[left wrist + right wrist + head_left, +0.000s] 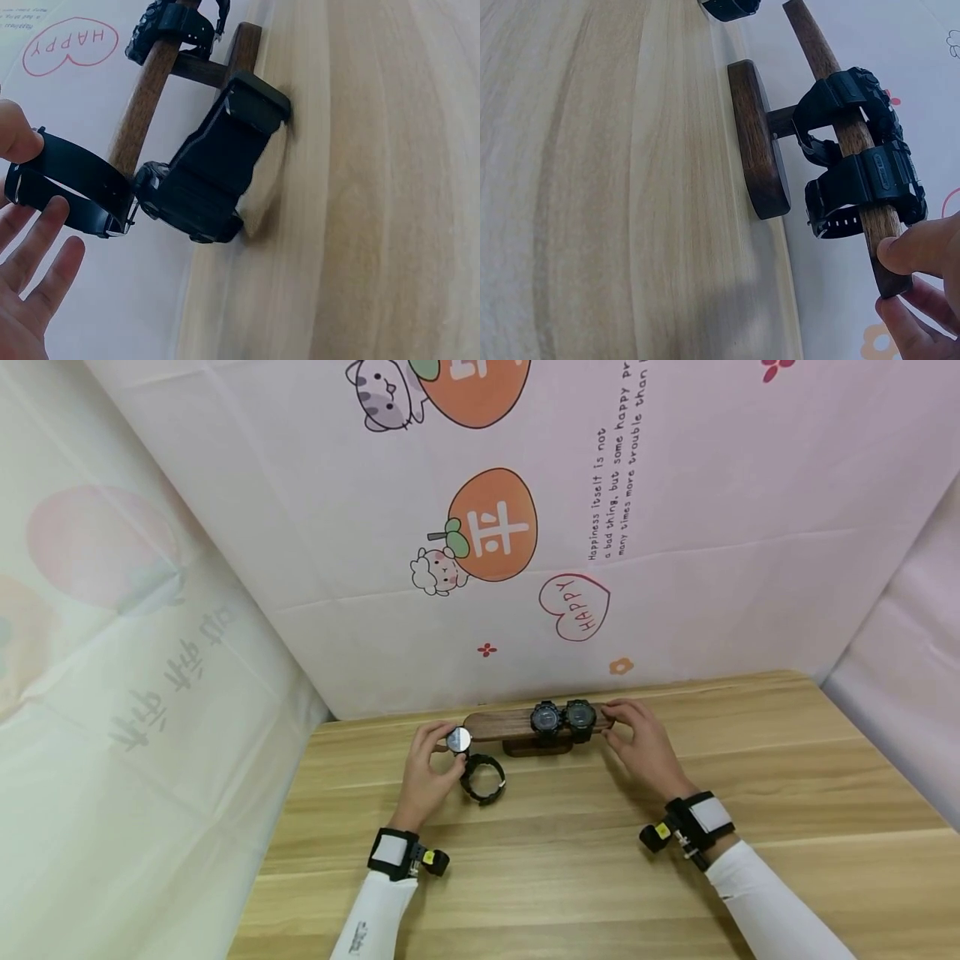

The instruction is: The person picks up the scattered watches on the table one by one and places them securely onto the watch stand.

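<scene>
In the head view my left hand (pixel 426 781) pinches a round-faced wristwatch (pixel 459 740) at the left end of a dark wooden watch stand (pixel 498 725). Its black strap (pixel 82 161) forms a closed loop at the bar's end in the left wrist view. Two chunky black digital watches (pixel 546 718) sit side by side round the bar's right half. My right hand (pixel 648 752) grips the bar's right end, thumb (pixel 907 251) on one side and fingers on the other. Another black watch (pixel 214 161) stands on the table, just below the held one.
The stand's oblong wooden base (pixel 757 142) rests on the wood-grain table (pixel 570 868), near its back edge. A white printed cloth (pixel 337 527) hangs right behind. Further cloth walls (pixel 112 693) rise at both sides. Each wrist wears a strapped camera (pixel 435 861).
</scene>
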`<state>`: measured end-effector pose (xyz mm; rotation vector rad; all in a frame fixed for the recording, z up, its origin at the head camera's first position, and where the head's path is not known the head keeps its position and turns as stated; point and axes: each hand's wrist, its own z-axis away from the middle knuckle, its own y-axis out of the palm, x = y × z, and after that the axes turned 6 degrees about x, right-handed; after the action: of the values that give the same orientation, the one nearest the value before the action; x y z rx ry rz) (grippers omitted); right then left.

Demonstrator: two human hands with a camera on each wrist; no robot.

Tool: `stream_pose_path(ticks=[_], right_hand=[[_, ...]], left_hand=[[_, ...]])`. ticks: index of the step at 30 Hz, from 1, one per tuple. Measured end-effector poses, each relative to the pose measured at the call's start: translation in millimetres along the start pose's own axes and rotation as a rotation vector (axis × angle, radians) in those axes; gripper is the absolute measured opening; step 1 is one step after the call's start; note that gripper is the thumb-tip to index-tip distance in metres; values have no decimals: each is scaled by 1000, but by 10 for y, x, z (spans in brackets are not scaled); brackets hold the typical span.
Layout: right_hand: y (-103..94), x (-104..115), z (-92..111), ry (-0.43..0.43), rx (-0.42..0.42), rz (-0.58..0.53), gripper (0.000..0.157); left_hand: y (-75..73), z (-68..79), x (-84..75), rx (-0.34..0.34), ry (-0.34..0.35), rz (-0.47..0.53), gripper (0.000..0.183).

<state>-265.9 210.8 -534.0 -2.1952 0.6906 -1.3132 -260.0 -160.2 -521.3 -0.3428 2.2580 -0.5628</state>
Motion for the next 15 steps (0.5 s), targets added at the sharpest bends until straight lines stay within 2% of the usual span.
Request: stream_pose_path(ticks=[4, 7, 9, 14, 15], right_hand=[[-4, -1, 0, 10, 6, -2, 40], [-7, 1, -2, 19, 11, -2, 40], [-9, 1, -4, 24, 13, -1, 40], [-13, 10, 0, 32, 12, 4, 40], [-14, 14, 0, 34, 12, 5, 40]], left_hand=[[4, -7, -48, -23, 6, 6, 50], [3, 8, -9, -14, -30, 11, 49], [-17, 1, -65, -9, -39, 4, 49], [-58, -34, -226, -22, -13, -23, 48], [-53, -32, -213, -24, -12, -22, 48]])
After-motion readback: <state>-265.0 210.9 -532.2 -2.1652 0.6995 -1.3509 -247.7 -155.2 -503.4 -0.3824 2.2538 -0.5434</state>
